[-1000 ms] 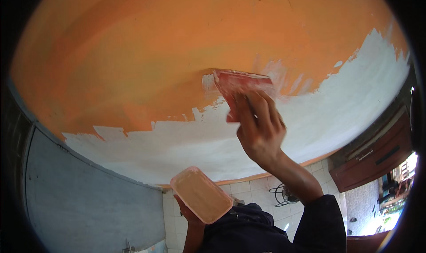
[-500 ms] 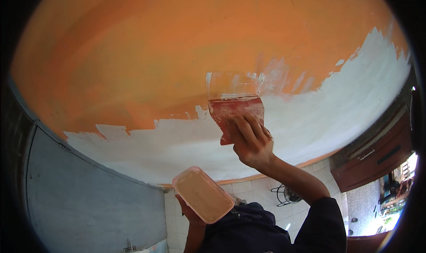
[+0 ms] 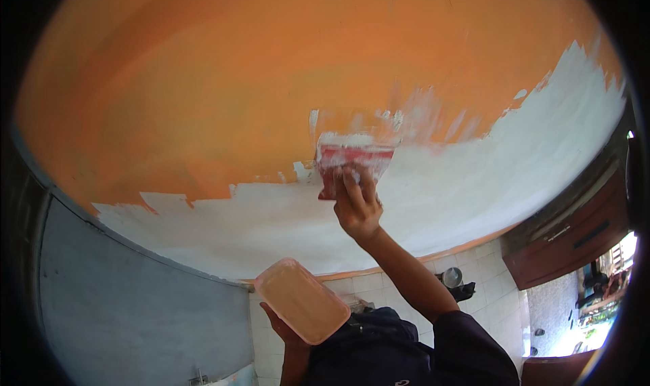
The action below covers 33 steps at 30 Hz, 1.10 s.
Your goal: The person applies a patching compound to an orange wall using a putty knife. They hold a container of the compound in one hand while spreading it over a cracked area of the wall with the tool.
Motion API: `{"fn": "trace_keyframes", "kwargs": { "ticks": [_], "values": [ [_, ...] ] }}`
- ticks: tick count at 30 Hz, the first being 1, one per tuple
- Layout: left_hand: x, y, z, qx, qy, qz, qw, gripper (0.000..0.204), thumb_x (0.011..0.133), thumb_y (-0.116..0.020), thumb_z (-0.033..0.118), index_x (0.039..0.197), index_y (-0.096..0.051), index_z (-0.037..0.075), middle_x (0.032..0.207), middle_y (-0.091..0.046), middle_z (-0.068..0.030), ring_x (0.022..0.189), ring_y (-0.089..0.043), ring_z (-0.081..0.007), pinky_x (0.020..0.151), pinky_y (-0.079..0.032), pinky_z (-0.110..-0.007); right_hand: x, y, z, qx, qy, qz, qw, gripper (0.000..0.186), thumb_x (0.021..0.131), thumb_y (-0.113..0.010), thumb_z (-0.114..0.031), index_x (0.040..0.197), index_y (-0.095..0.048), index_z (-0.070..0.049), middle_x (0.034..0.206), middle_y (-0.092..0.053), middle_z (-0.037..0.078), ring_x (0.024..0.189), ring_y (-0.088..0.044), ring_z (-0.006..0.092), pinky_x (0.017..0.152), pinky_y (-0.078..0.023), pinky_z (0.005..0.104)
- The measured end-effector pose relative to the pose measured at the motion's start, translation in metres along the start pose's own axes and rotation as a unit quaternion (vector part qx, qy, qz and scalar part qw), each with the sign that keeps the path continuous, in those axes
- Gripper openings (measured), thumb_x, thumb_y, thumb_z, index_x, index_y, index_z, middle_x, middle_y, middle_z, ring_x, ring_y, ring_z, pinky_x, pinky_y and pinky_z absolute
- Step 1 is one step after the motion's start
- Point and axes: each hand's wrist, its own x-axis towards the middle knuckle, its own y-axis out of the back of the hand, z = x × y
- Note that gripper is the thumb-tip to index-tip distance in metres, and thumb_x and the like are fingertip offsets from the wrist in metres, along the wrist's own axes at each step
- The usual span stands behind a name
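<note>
My right hand (image 3: 358,200) is closed on a red putty spreader (image 3: 357,157), its wide edge at the wall (image 3: 223,95). White putty streaks the blade and lies thick along its far edge. The wall is orange above, with a ragged coat of white filler (image 3: 467,183) below and to the right. Thin white smears show just above and right of the blade. Lower down, my left hand (image 3: 290,330) holds a peach-coloured rectangular plastic tub (image 3: 302,301) from its left and lower side. Most of those fingers are hidden behind the tub.
A grey door or panel (image 3: 142,291) stands along the left. Pale floor tiles (image 3: 484,274) lie below the wall, with a round metal-looking item (image 3: 451,276) near my right forearm. A brown wooden door (image 3: 572,230) is at the right, beside a bright opening to outdoors.
My right hand and the spreader have shifted left and a little up, and the blade now shows more white putty. The tub in my left hand has moved slightly left and down.
</note>
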Motion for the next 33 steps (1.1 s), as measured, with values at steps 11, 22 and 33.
{"fn": "trace_keyframes", "kwargs": {
  "ticks": [11, 22, 33],
  "values": [
    [0.001, -0.008, 0.000, 0.026, -0.050, -0.015, 0.998, 0.062, 0.105, -0.029, 0.060, 0.145, -0.043, 0.014, 0.139, -0.053, -0.0074, 0.124, -0.055, -0.0266, 0.106, -0.046, -0.045, -0.038, 0.071, 0.002, 0.131, 0.030, -0.070, 0.988, 0.027, 0.076, -0.074, -0.005, 0.103, -0.074, 0.001, 0.108, -0.067, 0.011, 0.100, -0.068, 0.0337, 0.079, -0.060, 0.0400],
    [-0.001, -0.003, -0.005, -0.001, -0.009, 0.007, 1.000, 0.064, 0.103, -0.032, 0.062, 0.145, -0.043, 0.015, 0.140, -0.053, -0.0073, 0.124, -0.055, -0.0275, 0.106, -0.046, -0.046, -0.009, 0.026, 0.016, 0.070, 0.011, -0.021, 0.997, 0.035, 0.063, -0.073, 0.002, 0.098, -0.074, 0.004, 0.110, -0.066, 0.014, 0.106, -0.065, 0.0366, 0.086, -0.058, 0.0423],
    [-0.006, 0.002, 0.003, 0.004, -0.027, 0.004, 1.000, 0.068, 0.102, -0.032, 0.064, 0.148, -0.039, 0.014, 0.143, -0.051, -0.0091, 0.126, -0.054, -0.0296, 0.106, -0.046, -0.048, 0.063, 0.082, 0.029, 0.006, 0.075, 0.119, 0.990, 0.020, 0.083, -0.079, -0.006, 0.098, -0.073, 0.006, 0.103, -0.068, 0.015, 0.094, -0.067, 0.0322, 0.080, -0.060, 0.0386]
  ]
}}
